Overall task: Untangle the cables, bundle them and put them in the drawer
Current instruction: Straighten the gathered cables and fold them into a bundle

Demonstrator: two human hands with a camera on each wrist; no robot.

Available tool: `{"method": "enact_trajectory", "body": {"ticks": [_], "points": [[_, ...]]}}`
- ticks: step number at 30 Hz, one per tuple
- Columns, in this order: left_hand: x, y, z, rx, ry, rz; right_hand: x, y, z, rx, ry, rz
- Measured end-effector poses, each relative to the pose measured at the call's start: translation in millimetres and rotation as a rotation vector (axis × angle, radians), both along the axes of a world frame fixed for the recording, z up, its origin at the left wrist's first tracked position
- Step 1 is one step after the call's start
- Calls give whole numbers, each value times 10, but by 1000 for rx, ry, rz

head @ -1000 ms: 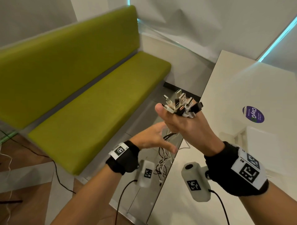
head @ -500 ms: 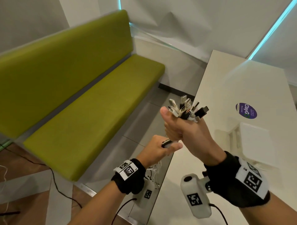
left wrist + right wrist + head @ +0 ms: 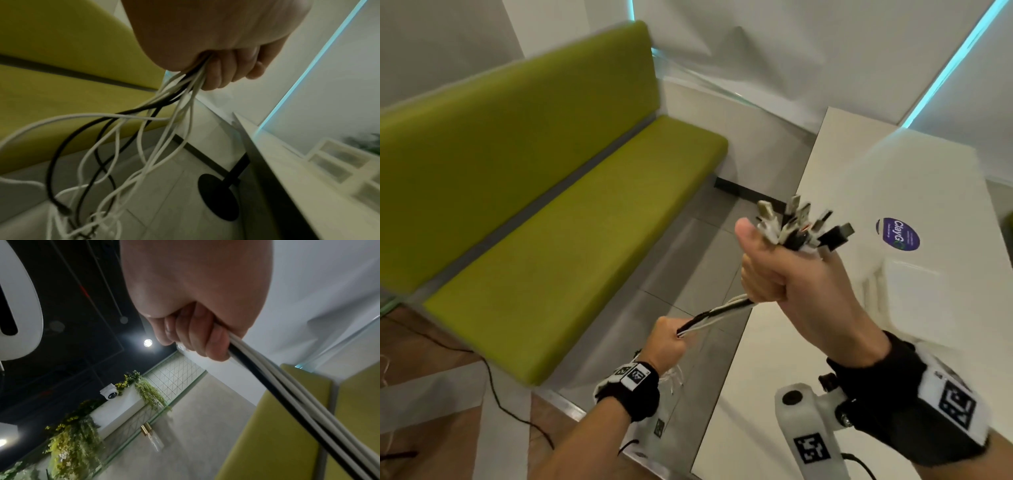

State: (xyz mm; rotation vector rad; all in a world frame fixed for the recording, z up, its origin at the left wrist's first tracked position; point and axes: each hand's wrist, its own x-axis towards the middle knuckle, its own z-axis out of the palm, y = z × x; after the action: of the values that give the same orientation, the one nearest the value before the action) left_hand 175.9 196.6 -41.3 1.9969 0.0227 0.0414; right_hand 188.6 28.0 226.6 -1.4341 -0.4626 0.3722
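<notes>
My right hand (image 3: 774, 274) is raised over the table's left edge, fist closed round a bunch of white and black cables (image 3: 717, 312). Several plug ends (image 3: 799, 226) fan out above its thumb. The cables run taut down-left into my left hand (image 3: 666, 342), which grips them lower, beside the table. In the left wrist view the loose cable tails (image 3: 127, 146) hang from my left hand (image 3: 216, 71) toward the floor. The right wrist view shows my right hand (image 3: 195, 334) with the cables (image 3: 287, 394) leaving it. A white drawer unit (image 3: 914, 291) stands on the table to the right.
A long green bench (image 3: 558, 219) runs along the wall at left. The white table (image 3: 876, 178) carries a round purple sticker (image 3: 898, 233). Its black pedestal foot (image 3: 219, 196) stands on the grey tiled floor. A black cord (image 3: 510, 404) trails across the floor at lower left.
My left hand closed on the cables under the right fist, then slid down and left along them, drawing them taut. My right hand stayed raised with the plug ends.
</notes>
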Motion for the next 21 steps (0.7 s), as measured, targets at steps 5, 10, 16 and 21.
{"method": "enact_trajectory", "body": {"ticks": [5,10,16,21], "points": [[-38,261,-101,227,52,-10,7,-70,-212,-107,-26,-30],[-65,383,-177,290,90,-13,-8,-152,-123,-47,-31,-38],[-165,638,-462,487,356,-84,-54,-508,67,4,-11,-101],[31,503,-498,616,387,-42,-15,-591,-111,-45,-2,-154]]}}
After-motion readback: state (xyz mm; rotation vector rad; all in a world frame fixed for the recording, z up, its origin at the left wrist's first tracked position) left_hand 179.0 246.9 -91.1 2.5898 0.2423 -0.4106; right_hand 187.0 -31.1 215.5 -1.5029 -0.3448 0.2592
